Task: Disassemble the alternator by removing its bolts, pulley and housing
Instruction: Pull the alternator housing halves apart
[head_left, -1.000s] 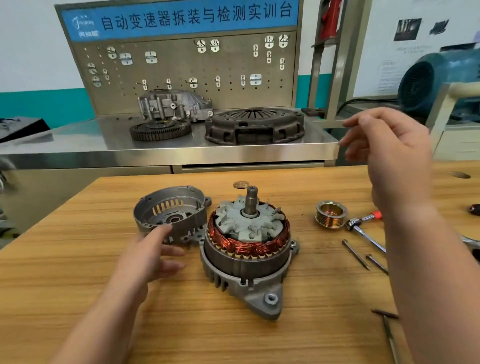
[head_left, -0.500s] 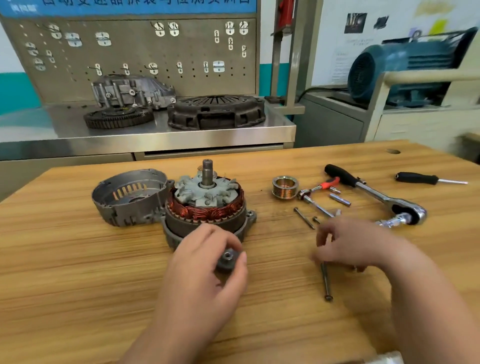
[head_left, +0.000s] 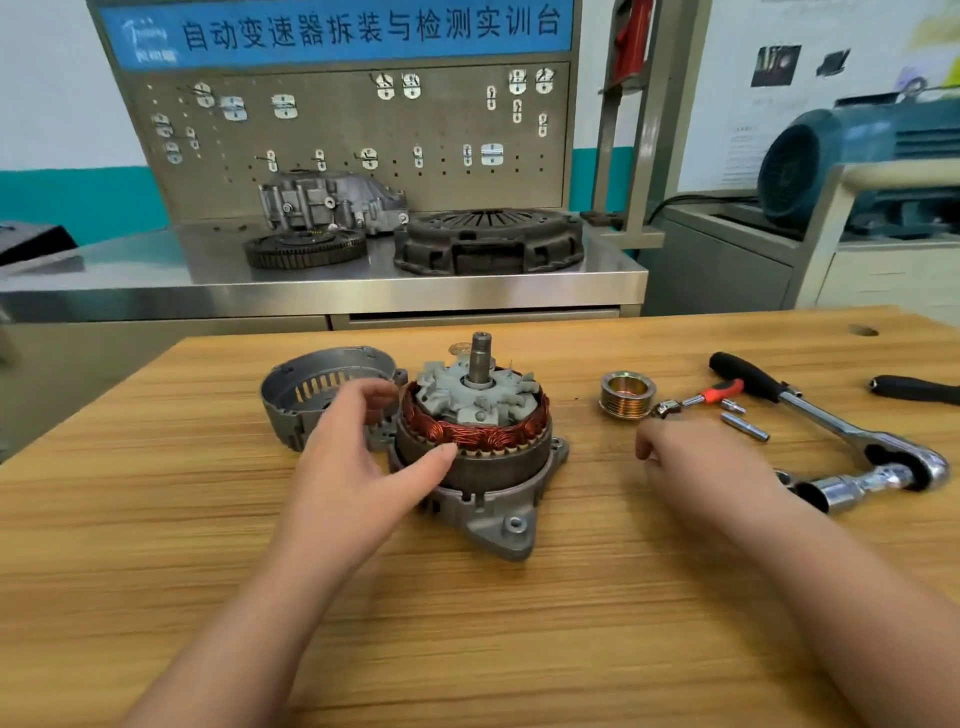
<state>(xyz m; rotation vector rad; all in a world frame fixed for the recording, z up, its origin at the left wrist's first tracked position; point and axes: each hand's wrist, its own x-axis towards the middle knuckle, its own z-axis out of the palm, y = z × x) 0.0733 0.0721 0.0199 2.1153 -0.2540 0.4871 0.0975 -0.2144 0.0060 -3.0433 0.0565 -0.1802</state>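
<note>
Left hand spread at the opened alternator, right hand palm-down on the worktop.

The right hand hides whatever lies beneath it, and with its fingers curled under I cannot tell whether it holds anything. The black screwdriver far to its right is cut off by the edge. Counted: one alternator, one loose housing half, one pulley, one ratchet carrying one socket, one red-handled tool and two small metal bits. The left hand is spread wide. Its thumb tip touches the copper windings. Its other fingertips sit at the gap between the alternator and the housing half, which lies just left of them. The pulley stands just beyond the right thumb.
</note>
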